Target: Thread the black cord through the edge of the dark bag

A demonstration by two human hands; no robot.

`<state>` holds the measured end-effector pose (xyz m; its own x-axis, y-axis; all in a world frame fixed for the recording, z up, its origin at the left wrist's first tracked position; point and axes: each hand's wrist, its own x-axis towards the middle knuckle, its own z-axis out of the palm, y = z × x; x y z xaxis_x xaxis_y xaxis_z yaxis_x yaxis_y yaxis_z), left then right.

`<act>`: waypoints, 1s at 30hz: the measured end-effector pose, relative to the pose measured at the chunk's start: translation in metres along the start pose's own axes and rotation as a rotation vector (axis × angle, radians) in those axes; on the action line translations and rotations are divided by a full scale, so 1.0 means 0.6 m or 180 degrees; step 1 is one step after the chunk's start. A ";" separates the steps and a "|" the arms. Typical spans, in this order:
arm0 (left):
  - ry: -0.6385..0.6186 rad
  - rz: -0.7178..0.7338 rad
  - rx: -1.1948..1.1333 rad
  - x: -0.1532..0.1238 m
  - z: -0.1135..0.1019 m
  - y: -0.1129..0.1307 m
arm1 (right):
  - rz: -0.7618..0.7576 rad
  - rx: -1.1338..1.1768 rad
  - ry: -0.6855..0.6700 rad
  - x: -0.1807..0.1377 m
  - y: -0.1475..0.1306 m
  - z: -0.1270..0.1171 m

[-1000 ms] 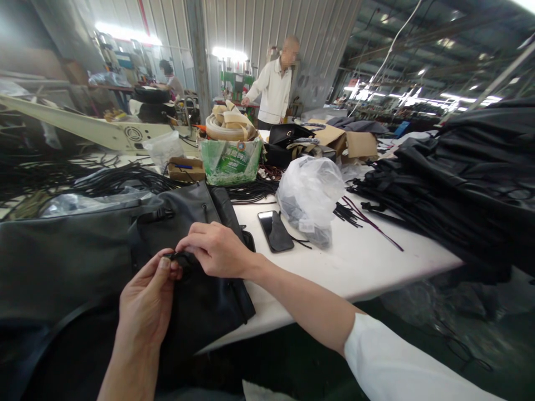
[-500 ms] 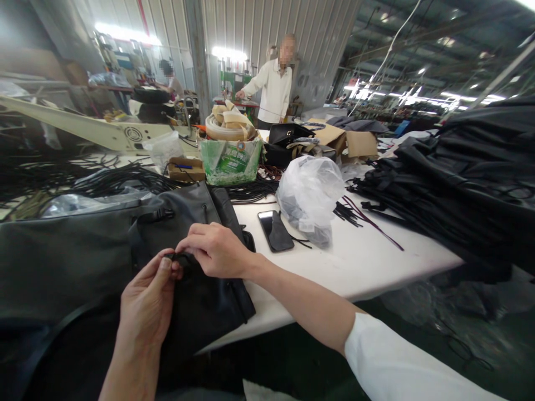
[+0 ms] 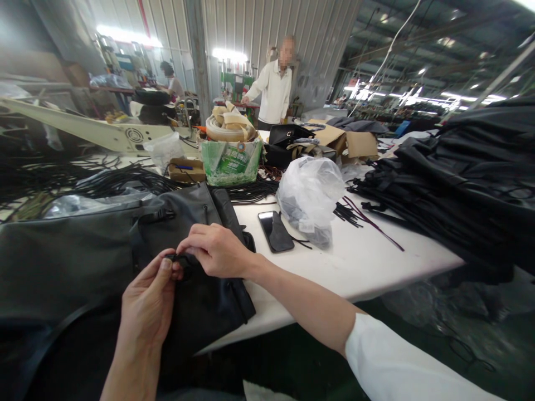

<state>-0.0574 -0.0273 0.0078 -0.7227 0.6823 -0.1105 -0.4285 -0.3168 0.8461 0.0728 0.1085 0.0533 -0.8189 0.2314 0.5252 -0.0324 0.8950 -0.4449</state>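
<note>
A dark grey bag (image 3: 83, 262) lies on the white table (image 3: 359, 262) in front of me. My left hand (image 3: 148, 303) pinches a small black strap piece (image 3: 181, 258) on the bag between thumb and fingers. My right hand (image 3: 217, 250) is curled over the same piece from the right and pinches it too. A black buckle strap (image 3: 156, 215) crosses the bag just above my hands.
A black phone (image 3: 275, 230) and a clear plastic bag (image 3: 309, 195) lie right of the bag. A high pile of black bags (image 3: 468, 184) fills the right side. Black cords (image 3: 117, 178), a green box (image 3: 230, 159) and cardboard stand behind. A person in white (image 3: 273, 89) stands at the back.
My hands stay almost still on the strap piece. The person at the back has shifted their arm a little.
</note>
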 end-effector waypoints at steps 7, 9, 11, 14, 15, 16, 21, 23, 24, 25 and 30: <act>0.0023 0.0010 0.0047 -0.001 0.001 -0.002 | -0.0116 0.0007 0.0048 -0.002 0.002 0.003; 0.0070 -0.0007 0.0049 -0.001 0.001 -0.002 | -0.0119 -0.0031 0.0028 -0.001 0.000 0.002; 0.0105 -0.0005 0.0042 -0.001 0.002 -0.002 | -0.0104 -0.0107 -0.0006 0.000 -0.002 0.002; 0.0120 0.0006 0.0044 -0.003 0.005 -0.001 | -0.0114 -0.0206 -0.0027 0.000 -0.005 0.002; 0.0124 0.0009 0.0052 -0.003 0.006 -0.001 | -0.0121 -0.0232 -0.0033 0.000 -0.006 0.003; 0.0126 0.0015 0.0063 -0.003 0.006 -0.001 | -0.0121 -0.0259 -0.0044 0.000 -0.007 0.004; 0.0115 0.0052 0.0129 -0.003 0.006 -0.003 | -0.0088 -0.0382 -0.0084 -0.003 -0.012 0.009; 0.0120 0.0064 0.0147 -0.004 0.006 -0.004 | -0.0056 -0.0417 -0.0076 -0.004 -0.014 0.011; 0.0124 0.0070 0.0146 -0.004 0.006 -0.004 | -0.0031 -0.0422 -0.0067 -0.004 -0.016 0.012; 0.0126 0.0077 0.0141 -0.004 0.006 -0.004 | -0.0004 -0.0415 -0.0055 -0.004 -0.017 0.012; 0.0144 0.0052 0.0120 -0.005 0.008 -0.001 | 0.0144 -0.0350 -0.0008 -0.007 -0.022 0.018</act>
<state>-0.0523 -0.0263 0.0100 -0.7536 0.6464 -0.1195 -0.3964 -0.3019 0.8670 0.0706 0.0914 0.0493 -0.8195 0.2718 0.5045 0.0677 0.9202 -0.3857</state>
